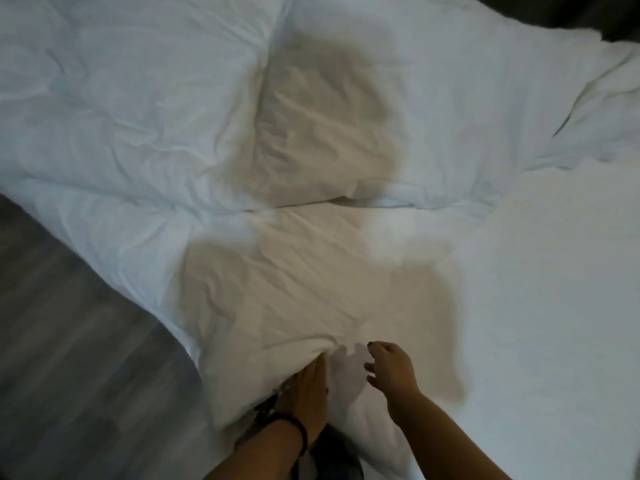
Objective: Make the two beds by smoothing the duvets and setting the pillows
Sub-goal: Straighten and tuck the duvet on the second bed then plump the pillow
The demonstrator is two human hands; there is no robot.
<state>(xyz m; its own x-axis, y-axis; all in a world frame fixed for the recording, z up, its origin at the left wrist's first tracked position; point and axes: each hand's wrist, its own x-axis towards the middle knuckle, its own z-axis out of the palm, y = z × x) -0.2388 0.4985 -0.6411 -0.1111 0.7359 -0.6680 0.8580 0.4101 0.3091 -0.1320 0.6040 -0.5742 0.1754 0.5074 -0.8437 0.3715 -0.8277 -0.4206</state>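
Note:
A crumpled white duvet (166, 109) covers the bed and hangs over its left edge towards the floor. A second folded white part or pillow (381, 109) lies at the top middle. Near the bottom, my left hand (310, 393) pinches a bunched fold of the duvet's near edge (294, 344). My right hand (391, 370) hovers just to the right of it with fingers apart and curled, holding nothing. The smooth white bed sheet (536, 289) lies bare on the right. A dark band sits on my left wrist.
Grey wood-look floor (69, 341) runs along the left of the bed. A dark area (571, 12) shows past the bed's far right corner. Shadows of my head and arms fall across the middle of the bedding.

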